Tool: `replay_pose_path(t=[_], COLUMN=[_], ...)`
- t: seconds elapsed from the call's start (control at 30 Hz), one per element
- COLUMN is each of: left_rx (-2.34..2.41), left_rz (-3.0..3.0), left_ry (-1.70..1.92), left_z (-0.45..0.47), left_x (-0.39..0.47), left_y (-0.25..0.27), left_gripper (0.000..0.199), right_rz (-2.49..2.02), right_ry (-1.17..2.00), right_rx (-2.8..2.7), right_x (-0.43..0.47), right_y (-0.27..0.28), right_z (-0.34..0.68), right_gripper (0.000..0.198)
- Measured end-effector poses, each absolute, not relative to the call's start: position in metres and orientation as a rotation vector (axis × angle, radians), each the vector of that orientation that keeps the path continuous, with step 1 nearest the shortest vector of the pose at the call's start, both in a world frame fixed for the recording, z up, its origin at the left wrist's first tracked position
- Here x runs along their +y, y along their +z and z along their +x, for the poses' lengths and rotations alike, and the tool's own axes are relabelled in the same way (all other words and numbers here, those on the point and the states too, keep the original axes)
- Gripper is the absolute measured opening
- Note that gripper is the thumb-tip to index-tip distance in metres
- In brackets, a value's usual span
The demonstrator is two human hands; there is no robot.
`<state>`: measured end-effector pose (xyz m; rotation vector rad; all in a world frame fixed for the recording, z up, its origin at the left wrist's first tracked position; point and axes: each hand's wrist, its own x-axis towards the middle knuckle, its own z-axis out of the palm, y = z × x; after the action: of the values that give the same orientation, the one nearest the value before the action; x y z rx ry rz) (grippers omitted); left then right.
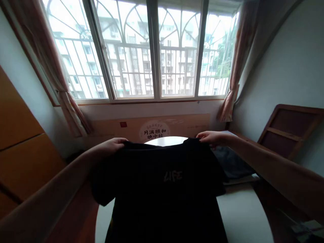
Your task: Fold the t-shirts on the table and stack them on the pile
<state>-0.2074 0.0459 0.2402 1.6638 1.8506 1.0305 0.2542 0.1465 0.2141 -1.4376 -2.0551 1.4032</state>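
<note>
The black T-shirt (pixel 162 189) hangs in the lower middle of the frame, held up in the air over a white round desk (pixel 243 216). It shows pale letters on the chest and one short sleeve sticks out at the lower left. The bottom of the shirt runs out of the frame, so I cannot tell if it touches the desk.

The shirt looks soft and light. It droops and folds wherever nothing holds it. It would not break, and it does not look slippery. The two shoulder corners at the top look like the best places to hold it, because then it hangs flat and open.

That is where the hands are. The left hand (pixel 111 145) is closed on the left shoulder corner, with the fingers curled over the cloth. The right hand (pixel 211 137) pinches the right shoulder corner with closed fingers. Both arms reach out straight from the lower corners of the frame.

A dark folded cloth (pixel 231 163) lies just behind the shirt at the middle right. A brown wooden frame (pixel 291 130) leans on the wall at the right. Further back, a flat cardboard box (pixel 154 130) with printed signs stands under the big window (pixel 152 50), and pink curtains (pixel 50 67) hang at both sides.
</note>
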Motion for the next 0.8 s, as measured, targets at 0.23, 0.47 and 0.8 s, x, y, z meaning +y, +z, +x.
replay_pose_path(t=[0.23, 0.47, 0.8], left_rx=[2.173, 2.118, 1.651], left_rz=[1.764, 1.977, 2.022], left_ry=[0.834, 0.449, 0.111], left_z=[-0.208, -0.184, -0.168], left_x=[0.198, 0.199, -0.011], left_y=[0.199, 0.119, 0.111], left_gripper=[0.043, 0.066, 0.029], right_rz=[-1.523, -1.293, -1.094], right_ry=[1.094, 0.890, 1.050], right_rx=[-1.765, -2.104, -2.431], right_x=[0.259, 0.231, 0.058], right_y=[0.164, 0.090, 0.036], right_z=[0.156, 0.132, 0.279], right_gripper=[0.051, 0.072, 0.059])
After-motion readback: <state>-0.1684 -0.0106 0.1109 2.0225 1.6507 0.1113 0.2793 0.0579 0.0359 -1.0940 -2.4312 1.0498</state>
